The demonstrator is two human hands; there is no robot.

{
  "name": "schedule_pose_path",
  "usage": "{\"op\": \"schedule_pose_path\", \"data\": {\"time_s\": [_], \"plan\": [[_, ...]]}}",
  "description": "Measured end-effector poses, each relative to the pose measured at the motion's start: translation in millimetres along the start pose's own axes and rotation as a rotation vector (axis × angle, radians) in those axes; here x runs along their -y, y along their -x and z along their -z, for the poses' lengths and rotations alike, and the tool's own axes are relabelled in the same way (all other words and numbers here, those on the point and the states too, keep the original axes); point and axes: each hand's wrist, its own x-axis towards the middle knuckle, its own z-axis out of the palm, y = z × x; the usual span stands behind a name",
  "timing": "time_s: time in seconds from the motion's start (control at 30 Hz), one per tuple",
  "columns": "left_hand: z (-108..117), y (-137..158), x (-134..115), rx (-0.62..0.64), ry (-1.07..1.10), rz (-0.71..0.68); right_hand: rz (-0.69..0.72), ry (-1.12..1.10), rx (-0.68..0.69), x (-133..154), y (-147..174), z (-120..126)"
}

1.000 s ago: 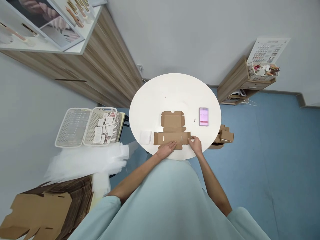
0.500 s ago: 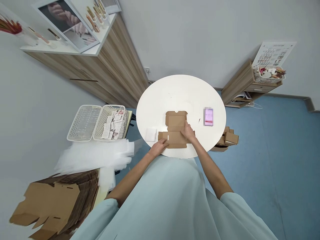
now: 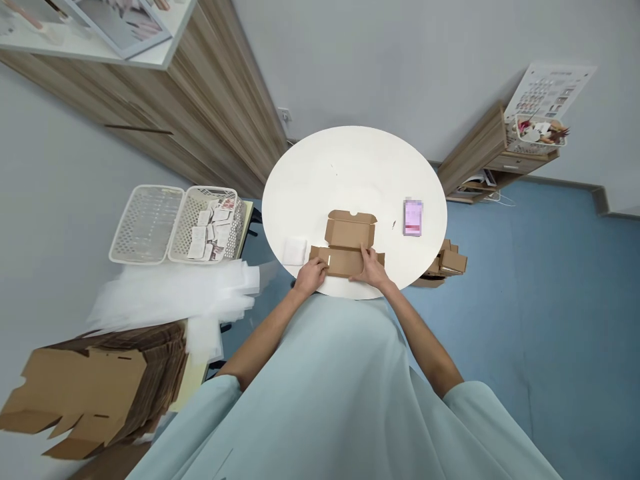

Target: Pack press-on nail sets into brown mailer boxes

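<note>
A flat brown cardboard box [image 3: 350,233], partly folded, lies on the white round table [image 3: 350,153] in front of me. Its lid panel with a small notch points away from me, and the base panel is nearest. My left hand [image 3: 311,275] has its fingers curled over the near left corner of the base, beside a white slot. My right hand [image 3: 373,269] grips the base at the right, thumb at the near edge and fingers on the inner side. A white square packet [image 3: 295,252] lies left of the box.
A blurred pink item [image 3: 413,217] lies on the table's right. On the left are an open white basket [image 3: 205,227] of small packets, white sheets [image 3: 175,293] and stacked flat cardboard [image 3: 85,387]. Folded boxes [image 3: 450,261] sit low right; a wooden cabinet [image 3: 225,87] stands behind.
My right hand has shifted from the fold between the panels to the near edge of the base. The near flap now appears turned up. The camera view has shifted slightly.
</note>
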Motion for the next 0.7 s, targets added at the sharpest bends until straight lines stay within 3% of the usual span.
{"op": "schedule_pose_path", "data": {"time_s": [0.2, 0.3, 0.4, 0.53, 0.7], "plan": [[-0.7, -3.5, -11.1, -0.033, -0.025, 0.08, -0.01, 0.054, -0.021, -2.0, 6.9, -10.0], [2.4, -0.1, -15.5, -0.151, -0.037, 0.107, 0.005, 0.059, -0.034, -3.0, 4.1, -9.3], [6.8, 3.7, -16.1, -0.296, -0.052, 0.267, 0.009, 0.055, -0.04, -2.5, 3.3, -8.6], [13.3, 5.0, -14.8, -0.217, 0.096, 0.454, -0.005, 0.058, -0.044, -1.0, 4.5, -8.7], [18.5, 4.1, -30.4, -0.166, 0.25, 0.444, -0.001, 0.065, -0.039, -0.6, 3.3, -8.9]]}}
